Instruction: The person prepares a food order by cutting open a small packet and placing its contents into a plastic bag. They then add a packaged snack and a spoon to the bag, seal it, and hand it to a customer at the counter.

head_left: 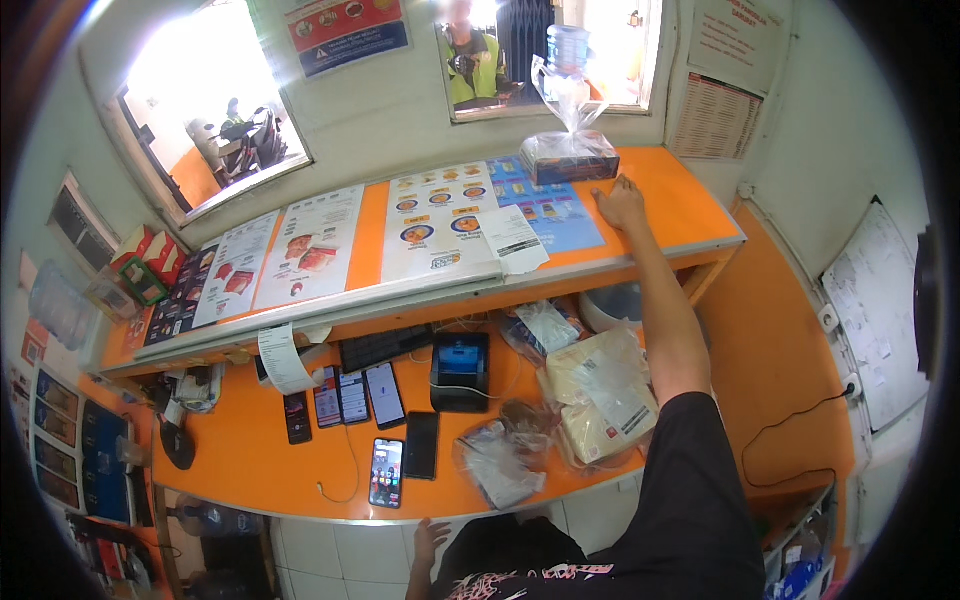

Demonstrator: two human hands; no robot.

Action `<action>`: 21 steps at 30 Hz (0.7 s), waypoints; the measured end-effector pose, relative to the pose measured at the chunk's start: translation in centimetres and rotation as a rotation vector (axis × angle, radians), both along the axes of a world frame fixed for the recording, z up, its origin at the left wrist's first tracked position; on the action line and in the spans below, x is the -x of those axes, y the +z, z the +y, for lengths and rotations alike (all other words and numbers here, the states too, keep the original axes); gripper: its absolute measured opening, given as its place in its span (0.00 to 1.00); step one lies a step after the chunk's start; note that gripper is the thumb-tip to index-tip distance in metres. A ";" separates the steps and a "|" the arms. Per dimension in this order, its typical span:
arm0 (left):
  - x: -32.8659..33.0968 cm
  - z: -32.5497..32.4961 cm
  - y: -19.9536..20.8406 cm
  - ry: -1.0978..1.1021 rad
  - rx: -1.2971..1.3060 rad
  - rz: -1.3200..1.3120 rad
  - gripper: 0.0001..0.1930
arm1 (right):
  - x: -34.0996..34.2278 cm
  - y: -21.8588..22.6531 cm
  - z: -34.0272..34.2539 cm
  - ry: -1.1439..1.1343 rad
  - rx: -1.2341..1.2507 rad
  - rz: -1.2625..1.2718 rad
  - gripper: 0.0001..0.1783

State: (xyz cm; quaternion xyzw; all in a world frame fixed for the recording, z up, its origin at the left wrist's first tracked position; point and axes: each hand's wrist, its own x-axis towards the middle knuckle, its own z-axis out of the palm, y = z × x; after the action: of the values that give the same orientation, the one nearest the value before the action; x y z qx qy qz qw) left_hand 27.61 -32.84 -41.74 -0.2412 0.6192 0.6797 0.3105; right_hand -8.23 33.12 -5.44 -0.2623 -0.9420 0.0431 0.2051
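Observation:
My right arm reaches across the raised orange counter (680,190). At its end my right hand (622,205) rests on the counter top, thumb apart from the fingers, holding nothing that I can see. Just beyond it, apart from the fingers, stands a dark box in a clear plastic bag (570,157), the bag's top gathered upward. Low in front of the desk, my left hand (430,541) hangs with its fingers loosely spread and nothing in them. The nearest thing to it is a phone with a lit screen (386,472) at the desk's front edge.
Laminated menus (437,222) cover much of the counter, with a paper receipt (514,240) on top. Several phones, a black receipt printer (460,372) and plastic-wrapped packages (600,400) lie on the lower desk. A person in a yellow vest (474,70) is beyond the window.

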 end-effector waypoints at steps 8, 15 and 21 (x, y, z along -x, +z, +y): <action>-0.9 0.9 -0.2 0.043 0.035 0.031 0.29 | -1.6 -0.7 -1.0 0.084 0.008 0.122 0.47; -2.9 1.1 -1.3 -0.070 0.175 0.130 0.35 | -11.6 4.2 -5.9 0.290 0.236 0.034 0.30; -6.2 -4.3 -10.7 -1.097 0.527 0.551 0.19 | -41.1 1.8 -15.3 -0.003 0.656 0.743 0.12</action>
State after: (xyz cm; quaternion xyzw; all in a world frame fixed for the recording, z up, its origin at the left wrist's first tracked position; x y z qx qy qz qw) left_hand 33.79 -37.17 -52.47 0.2234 0.8543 0.2857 0.3723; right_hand 32.83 17.80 -3.59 -0.2815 -0.7415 0.4277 0.4337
